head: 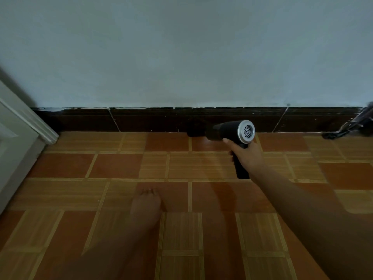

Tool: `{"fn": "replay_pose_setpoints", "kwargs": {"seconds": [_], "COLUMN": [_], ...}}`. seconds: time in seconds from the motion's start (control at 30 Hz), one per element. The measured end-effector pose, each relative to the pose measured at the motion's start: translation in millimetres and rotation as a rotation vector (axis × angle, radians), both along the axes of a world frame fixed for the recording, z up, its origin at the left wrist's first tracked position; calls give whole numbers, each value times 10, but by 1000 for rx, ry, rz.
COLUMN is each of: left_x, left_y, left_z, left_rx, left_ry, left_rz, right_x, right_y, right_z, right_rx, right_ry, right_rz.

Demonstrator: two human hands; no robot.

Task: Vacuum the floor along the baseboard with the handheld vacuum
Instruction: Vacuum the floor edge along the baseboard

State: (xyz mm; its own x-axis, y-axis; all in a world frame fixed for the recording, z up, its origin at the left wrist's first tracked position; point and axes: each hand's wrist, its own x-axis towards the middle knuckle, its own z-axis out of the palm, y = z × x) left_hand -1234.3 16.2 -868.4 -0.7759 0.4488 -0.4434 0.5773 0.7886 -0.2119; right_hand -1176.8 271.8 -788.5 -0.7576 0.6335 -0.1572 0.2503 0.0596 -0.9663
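Head view: the right hand (pixel 247 156) curls its fingers round the black grip of the handheld vacuum (pixel 230 130), with the thumb reaching up toward the body. The nozzle points left, low where the tiled floor (pixel 121 164) meets the dark baseboard (pixel 151 120) (the silver grille end faces the camera). A bare foot (pixel 146 205) rests on the tiles, and a white door (pixel 18 138) stands at left.

I see a black handheld vacuum (pixel 227 130) with a silver grilled end, a dark brown baseboard (pixel 151 120), pale blue wall (pixel 181 47) and orange-and-tan checked floor (pixel 121 166).
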Motion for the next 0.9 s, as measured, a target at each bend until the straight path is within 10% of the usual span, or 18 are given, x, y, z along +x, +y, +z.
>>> {"fn": "replay_pose_setpoints", "kwargs": {"seconds": [0.9], "left_x": [288], "left_y": [1227], "left_z": [288], "left_rx": [132], "left_ry": [-156], "left_rz": [-354], "right_x": [177], "right_y": [450], "right_z": [-129], "right_rx": [-163], "right_ry": [-10], "right_rz": [-16]}}
